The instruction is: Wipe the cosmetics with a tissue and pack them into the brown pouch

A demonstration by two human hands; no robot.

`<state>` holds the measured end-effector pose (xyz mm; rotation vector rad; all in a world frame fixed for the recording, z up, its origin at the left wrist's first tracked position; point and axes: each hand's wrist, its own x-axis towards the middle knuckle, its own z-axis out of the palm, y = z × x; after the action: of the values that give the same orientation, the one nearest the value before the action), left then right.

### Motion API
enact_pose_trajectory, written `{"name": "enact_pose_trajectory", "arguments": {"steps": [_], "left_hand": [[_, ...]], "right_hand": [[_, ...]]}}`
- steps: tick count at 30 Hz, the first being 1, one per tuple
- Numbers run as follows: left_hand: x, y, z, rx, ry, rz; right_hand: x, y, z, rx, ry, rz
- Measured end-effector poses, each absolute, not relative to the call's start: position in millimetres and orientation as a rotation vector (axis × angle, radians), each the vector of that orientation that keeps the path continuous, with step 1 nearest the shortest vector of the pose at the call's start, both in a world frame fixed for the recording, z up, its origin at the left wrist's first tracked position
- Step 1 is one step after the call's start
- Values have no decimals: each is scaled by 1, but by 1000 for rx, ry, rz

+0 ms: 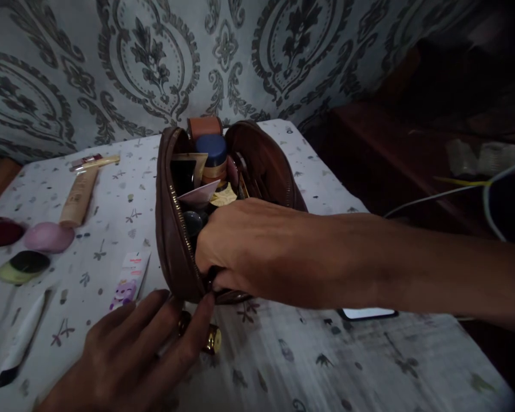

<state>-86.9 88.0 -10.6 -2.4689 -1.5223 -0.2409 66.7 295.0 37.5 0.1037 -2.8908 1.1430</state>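
Observation:
A brown zip-up cosmetic bag [167, 229] stands unzipped on the table, packed with a blue-lidded jar [212, 150], a pink packet and other cosmetics. My right hand [240, 246] reaches down into its near end. Those fingers are curled together, and whatever they hold is hidden. My left hand [133, 349] lies at the bag's front left corner, fingers stretched and apart, the index fingertip touching the bag's edge. Under these fingers a gold tube [213, 339], partly covered, rests on the cloth.
Left of the bag lie a small purple-and-white tube [129, 280], a beige tube [79, 197], a pink oval item [49, 237], a dark red compact [2, 231], a green-and-black item [23, 267] and a white tube [22, 337]. A phone [369, 313] shows partly beneath my right forearm.

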Motion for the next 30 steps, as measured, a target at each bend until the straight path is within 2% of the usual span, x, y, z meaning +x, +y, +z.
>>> {"name": "enact_pose_trajectory", "arguments": {"steps": [9,19,30], "left_hand": [[-88,90,-18,-2438,-1515,-312],[-83,86,-16,-2440,-1649,-290],[-76,95,-19,-2403,-1521,-409]], "right_hand": [[60,290,21,123,-3011,834],[50,284,18,36,-2991,826],[51,283,22,43,-2968,925]]}}
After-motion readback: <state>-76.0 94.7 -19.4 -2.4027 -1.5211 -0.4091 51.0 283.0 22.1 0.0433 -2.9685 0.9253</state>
